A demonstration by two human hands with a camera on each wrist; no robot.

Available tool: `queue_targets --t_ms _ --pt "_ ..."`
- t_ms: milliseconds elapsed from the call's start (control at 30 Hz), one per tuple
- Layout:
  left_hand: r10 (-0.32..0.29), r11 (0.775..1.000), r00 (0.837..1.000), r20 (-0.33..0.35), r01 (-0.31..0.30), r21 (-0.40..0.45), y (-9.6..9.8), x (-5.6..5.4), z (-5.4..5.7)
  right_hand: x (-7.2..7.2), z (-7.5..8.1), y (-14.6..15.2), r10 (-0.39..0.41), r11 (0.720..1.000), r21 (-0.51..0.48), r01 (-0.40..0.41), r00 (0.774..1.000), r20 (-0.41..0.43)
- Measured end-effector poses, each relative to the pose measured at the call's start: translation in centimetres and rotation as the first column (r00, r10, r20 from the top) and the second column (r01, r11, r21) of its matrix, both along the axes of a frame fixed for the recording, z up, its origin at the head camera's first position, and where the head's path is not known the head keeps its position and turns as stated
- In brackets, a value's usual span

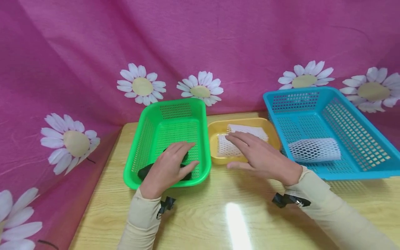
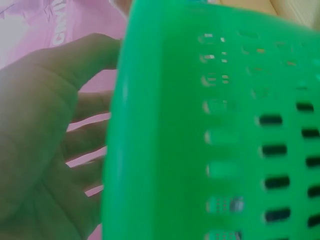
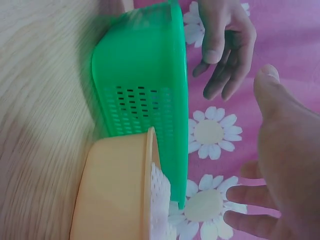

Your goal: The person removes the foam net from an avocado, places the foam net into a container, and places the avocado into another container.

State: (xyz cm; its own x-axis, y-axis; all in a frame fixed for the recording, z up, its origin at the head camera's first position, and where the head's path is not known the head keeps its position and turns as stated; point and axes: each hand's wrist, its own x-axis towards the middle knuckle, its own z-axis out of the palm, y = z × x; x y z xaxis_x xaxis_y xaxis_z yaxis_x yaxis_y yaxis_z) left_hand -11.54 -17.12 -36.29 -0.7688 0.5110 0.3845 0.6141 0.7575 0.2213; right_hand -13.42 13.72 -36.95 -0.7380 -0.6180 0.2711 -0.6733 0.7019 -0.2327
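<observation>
My left hand [image 1: 167, 168] hovers over the near end of the green basket [image 1: 206, 146], fingers spread loosely and pointing forward. Black objects [image 1: 144, 171] lie in that basket, partly hidden beneath this hand. In the right wrist view, the left hand [image 3: 230, 45] appears above the basket's rim with nothing in its grasp. My right hand [image 1: 260, 156] is over the front right of the small yellow basin [image 1: 276, 139], fingers extended and thumb apart. White foam net sleeves [image 1: 228, 147] lie inside the basin, partly covered by the right hand in the head view.
To the right stands a large blue basket [image 1: 368, 135] with a white foam net sleeve [image 1: 315, 150] in it. The containers sit side by side on a wooden table [image 1: 200, 215]. A pink flowered cloth [image 1: 243, 52] hangs behind and at the left.
</observation>
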Motion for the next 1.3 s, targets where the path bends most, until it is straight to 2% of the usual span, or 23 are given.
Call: queue_targets --t_ms 233,500,900,1300 --pt "-0.053 0.998 0.998 -0.037 0.054 0.023 0.8 -0.1 0.0 0.0 0.3 1.1 -0.016 1.0 0.01 0.016 1.0 -0.012" --pt "-0.094 0.993 0.991 -0.098 0.1 0.061 2.2 -0.5 -0.1 0.3 1.0 3.0 -0.105 0.994 0.029 0.104 0.993 0.059" --pt "-0.116 0.99 0.989 -0.09 0.123 0.076 4.2 -0.7 -0.2 0.4 1.5 5.6 -0.136 0.99 0.043 0.134 0.99 0.042" --pt "-0.154 0.984 0.986 -0.071 0.159 0.082 6.5 -0.7 0.3 0.7 1.8 8.7 -0.159 0.982 0.098 0.161 0.987 -0.029"
